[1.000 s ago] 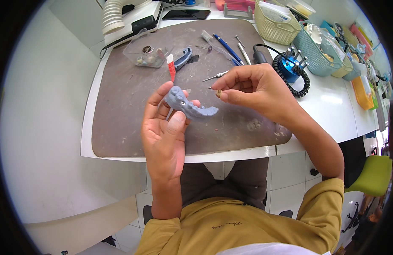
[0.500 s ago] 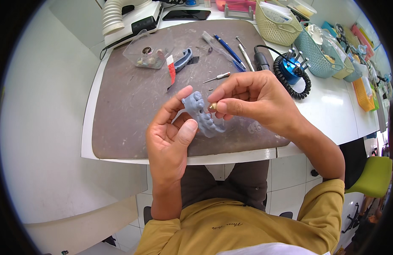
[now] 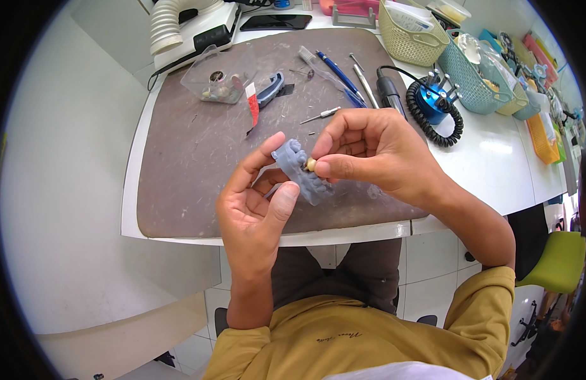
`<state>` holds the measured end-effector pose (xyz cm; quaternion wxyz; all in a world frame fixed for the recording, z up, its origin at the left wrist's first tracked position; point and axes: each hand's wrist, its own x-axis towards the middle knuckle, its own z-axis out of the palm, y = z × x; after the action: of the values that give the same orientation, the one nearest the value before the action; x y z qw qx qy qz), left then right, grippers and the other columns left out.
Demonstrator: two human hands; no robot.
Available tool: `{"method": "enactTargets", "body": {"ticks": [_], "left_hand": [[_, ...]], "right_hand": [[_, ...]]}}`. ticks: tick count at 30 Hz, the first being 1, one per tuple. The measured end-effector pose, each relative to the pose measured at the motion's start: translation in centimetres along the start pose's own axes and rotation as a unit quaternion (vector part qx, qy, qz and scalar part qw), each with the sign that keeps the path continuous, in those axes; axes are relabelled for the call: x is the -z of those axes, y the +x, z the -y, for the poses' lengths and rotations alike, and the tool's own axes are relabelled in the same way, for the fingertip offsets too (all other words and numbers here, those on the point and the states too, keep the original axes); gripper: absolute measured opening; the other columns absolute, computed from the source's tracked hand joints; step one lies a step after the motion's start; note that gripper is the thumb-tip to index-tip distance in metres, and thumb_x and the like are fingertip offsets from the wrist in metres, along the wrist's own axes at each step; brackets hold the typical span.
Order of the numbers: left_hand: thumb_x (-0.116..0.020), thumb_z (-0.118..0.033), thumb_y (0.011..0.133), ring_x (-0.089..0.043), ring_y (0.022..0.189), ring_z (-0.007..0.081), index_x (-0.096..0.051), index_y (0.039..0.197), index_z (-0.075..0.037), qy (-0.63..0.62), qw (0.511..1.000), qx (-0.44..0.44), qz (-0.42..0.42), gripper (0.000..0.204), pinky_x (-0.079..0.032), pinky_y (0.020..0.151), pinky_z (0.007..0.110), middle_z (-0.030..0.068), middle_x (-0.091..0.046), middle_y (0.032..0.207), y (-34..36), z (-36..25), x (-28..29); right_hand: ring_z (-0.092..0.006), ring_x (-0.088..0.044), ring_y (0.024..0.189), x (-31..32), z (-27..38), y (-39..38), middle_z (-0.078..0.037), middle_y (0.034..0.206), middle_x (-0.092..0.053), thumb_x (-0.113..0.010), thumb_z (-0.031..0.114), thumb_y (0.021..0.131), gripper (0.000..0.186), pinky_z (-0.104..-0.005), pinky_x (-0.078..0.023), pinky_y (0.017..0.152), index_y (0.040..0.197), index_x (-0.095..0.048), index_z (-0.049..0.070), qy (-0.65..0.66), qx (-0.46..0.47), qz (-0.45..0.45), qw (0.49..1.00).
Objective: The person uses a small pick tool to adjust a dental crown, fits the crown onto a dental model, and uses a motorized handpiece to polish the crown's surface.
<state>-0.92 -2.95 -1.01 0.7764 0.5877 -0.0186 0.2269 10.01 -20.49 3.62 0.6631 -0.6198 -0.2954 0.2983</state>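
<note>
My left hand (image 3: 255,221) holds a blue-grey dental model (image 3: 293,171) between thumb and fingertips, tilted above the brown mat (image 3: 172,171). My right hand (image 3: 381,161) pinches a small yellowish tooth-shaped piece (image 3: 311,164) with thumb and index finger, at the model's row of teeth; whether it is seated in the model is too small to tell. Behind my hands lie a thin silver screwdriver (image 3: 319,116), a red-and-white strip (image 3: 253,104) and a curved blue-grey piece (image 3: 269,92).
A clear box of small pieces (image 3: 217,85), pens (image 3: 334,69), a brush (image 3: 309,57) and a black phone (image 3: 275,22) lie behind. A blue device with coiled cord (image 3: 432,101) and baskets (image 3: 413,41) stand right. A green chair (image 3: 553,259) is beside the desk.
My left hand has moved rightward and turned the model more upright. My right hand has moved lower, bringing the small piece against the model's teeth.
</note>
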Motion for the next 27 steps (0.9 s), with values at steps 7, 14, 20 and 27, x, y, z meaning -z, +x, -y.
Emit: {"method": "enactTargets", "body": {"ticks": [7,14,20,27], "left_hand": [[-0.069,0.005,0.088,-0.064,0.105,0.0154,-0.056,0.139,0.008,0.008,1.0,-0.006,0.002,0.053,-0.053,0.092,0.029,0.0135,-0.064,0.128,-0.13,-0.07,-0.03],[-0.066,0.006,0.088,-0.065,0.106,0.0152,-0.056,0.139,0.008,0.014,1.0,0.007,-0.002,0.052,-0.053,0.093,0.028,0.0136,-0.064,0.129,-0.19,-0.02,0.04],[-0.067,0.007,0.088,-0.066,0.109,0.0155,-0.056,0.139,0.009,0.01,1.0,0.016,-0.007,0.052,-0.053,0.095,0.029,0.014,-0.064,0.13,-0.23,0.0,0.0],[-0.068,0.007,0.089,-0.066,0.109,0.0149,-0.056,0.14,0.008,0.014,1.0,0.005,0.001,0.052,-0.054,0.096,0.028,0.013,-0.065,0.128,-0.25,0.07,-0.01]], "right_hand": [[-0.0086,-0.07,0.085,-0.04,0.11,-0.04,-0.005,0.092,-0.074,-0.078,0.011,0.093,0.017,-0.0235,-0.057,0.08,0.101,-0.071,-0.002,-0.002,-0.008,0.002,1.0],[-0.0085,-0.068,0.083,-0.1,-0.19,0.05,-0.005,0.09,-0.074,-0.078,0.01,0.092,0.015,-0.0237,-0.056,0.078,0.1,-0.071,-0.002,-0.002,-0.003,0.001,1.0],[-0.009,-0.068,0.082,-0.15,-0.16,0.01,-0.005,0.089,-0.073,-0.079,0.01,0.091,0.016,-0.024,-0.055,0.076,0.098,-0.071,-0.002,-0.009,-0.003,-0.005,1.0],[-0.0082,-0.069,0.084,0.03,-0.18,0.05,-0.005,0.091,-0.074,-0.08,0.01,0.091,0.016,-0.023,-0.055,0.078,0.098,-0.07,0.0,-0.005,-0.022,0.007,1.0]]}}
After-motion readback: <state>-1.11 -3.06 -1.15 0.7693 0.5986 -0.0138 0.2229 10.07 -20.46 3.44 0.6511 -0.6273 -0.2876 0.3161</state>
